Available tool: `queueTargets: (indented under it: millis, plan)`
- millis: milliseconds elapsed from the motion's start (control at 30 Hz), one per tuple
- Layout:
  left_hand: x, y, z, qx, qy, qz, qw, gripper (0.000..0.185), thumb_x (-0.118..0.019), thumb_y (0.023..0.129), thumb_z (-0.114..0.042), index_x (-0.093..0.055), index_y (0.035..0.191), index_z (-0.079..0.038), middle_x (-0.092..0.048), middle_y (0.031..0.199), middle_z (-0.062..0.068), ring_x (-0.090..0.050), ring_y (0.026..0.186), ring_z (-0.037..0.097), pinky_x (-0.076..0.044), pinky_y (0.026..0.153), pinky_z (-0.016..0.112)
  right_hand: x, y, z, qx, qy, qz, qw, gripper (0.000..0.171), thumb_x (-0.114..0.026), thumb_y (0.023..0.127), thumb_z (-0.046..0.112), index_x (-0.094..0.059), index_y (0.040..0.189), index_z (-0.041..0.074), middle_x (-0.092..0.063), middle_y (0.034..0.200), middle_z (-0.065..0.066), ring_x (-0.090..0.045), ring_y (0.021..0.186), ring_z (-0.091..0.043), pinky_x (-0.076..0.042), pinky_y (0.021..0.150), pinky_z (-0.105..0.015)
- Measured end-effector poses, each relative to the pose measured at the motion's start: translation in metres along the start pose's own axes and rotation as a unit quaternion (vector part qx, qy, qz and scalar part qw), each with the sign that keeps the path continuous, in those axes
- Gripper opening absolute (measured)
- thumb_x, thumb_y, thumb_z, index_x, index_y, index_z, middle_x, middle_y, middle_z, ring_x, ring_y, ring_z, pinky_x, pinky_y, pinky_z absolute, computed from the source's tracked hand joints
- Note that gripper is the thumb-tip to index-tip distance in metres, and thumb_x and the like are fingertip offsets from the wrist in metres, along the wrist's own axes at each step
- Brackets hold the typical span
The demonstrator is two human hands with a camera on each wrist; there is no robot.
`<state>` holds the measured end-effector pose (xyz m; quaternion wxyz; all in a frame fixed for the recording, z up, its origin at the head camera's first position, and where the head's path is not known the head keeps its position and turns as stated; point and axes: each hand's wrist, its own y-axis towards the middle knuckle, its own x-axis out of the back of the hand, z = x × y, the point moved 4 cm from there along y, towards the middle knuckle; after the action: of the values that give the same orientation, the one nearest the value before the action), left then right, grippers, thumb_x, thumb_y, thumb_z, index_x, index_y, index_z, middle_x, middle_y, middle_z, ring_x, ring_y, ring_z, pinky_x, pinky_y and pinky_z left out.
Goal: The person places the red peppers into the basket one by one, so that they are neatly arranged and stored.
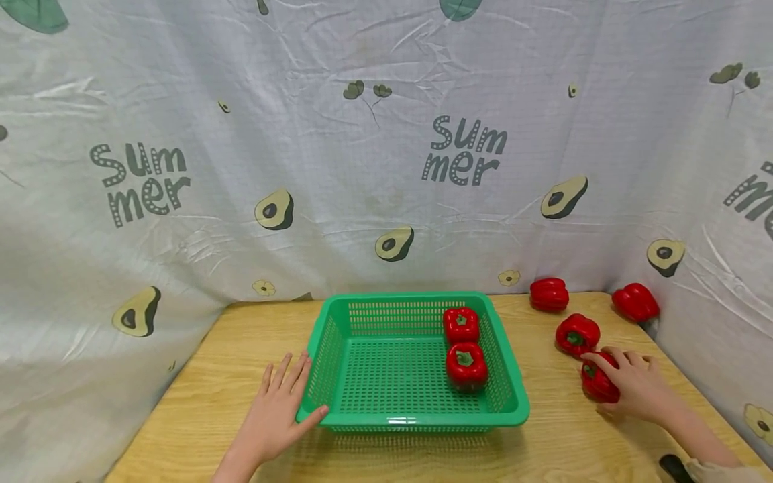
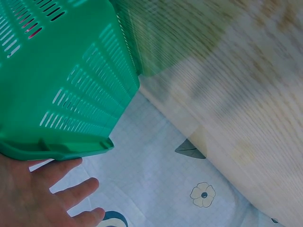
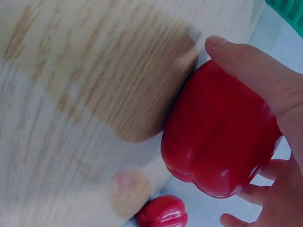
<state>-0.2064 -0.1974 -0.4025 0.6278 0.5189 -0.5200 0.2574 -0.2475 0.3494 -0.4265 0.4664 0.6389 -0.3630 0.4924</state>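
My right hand [image 1: 640, 389] is around a red bell pepper [image 1: 594, 381] on the right side of the table. In the right wrist view that pepper [image 3: 218, 132] lies between the thumb on one side and fingers curving behind the other. Another red pepper [image 1: 578, 334] sits just beyond it, its green stem facing the front. My left hand [image 1: 274, 406] has its fingers spread straight at the left rim of a green plastic basket [image 1: 410, 420]. Inside the basket, along its right side, two red peppers stand stem up, a rear one [image 1: 461, 325] and a front one [image 1: 466, 367].
Two more red peppers lie at the back right, one [image 1: 549, 294] near the rear cloth and one [image 1: 635, 302] by the right-hand cloth. A printed white cloth [image 1: 338, 168] encloses the wooden table [image 1: 241, 349] at the back and both sides.
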Motion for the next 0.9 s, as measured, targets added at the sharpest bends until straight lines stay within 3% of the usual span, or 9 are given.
queueTargets:
  millis: [233,667,900]
  plan:
    - [0.0,0.001,0.0,0.002,-0.007,0.01,0.9999,0.079,-0.048,0.081,-0.057,-0.037,0.135,-0.001,-0.036,0.141,0.013,-0.024,0.133,0.037,-0.018,0.104,0.054,-0.001,0.001,-0.004,0.003,-0.005,-0.031,0.999,0.073,-0.081,0.051,0.04,-0.05,0.112,0.015,-0.052,0.098,-0.015,-0.049,0.088,-0.038,-0.034,0.07,-0.058]
    - [0.0,0.001,0.0,0.001,0.0,0.001,1.0,0.078,-0.05,0.08,-0.056,-0.039,0.134,0.0,-0.038,0.14,0.013,-0.026,0.132,0.037,-0.018,0.104,0.051,0.004,0.0,-0.003,0.007,-0.008,-0.034,0.999,0.077,-0.081,0.049,0.045,-0.053,0.11,0.007,-0.051,0.095,-0.014,-0.05,0.084,-0.036,-0.036,0.07,-0.059]
    - [-0.001,0.001,0.0,0.004,-0.004,0.002,1.0,0.077,-0.051,0.081,-0.055,-0.038,0.135,-0.001,-0.037,0.141,0.012,-0.025,0.132,0.037,-0.014,0.107,0.049,0.016,0.003,0.009,0.035,-0.021,-0.097,0.994,0.075,-0.081,0.047,0.047,-0.055,0.106,0.008,-0.055,0.093,-0.011,-0.051,0.084,-0.033,-0.036,0.066,-0.055]
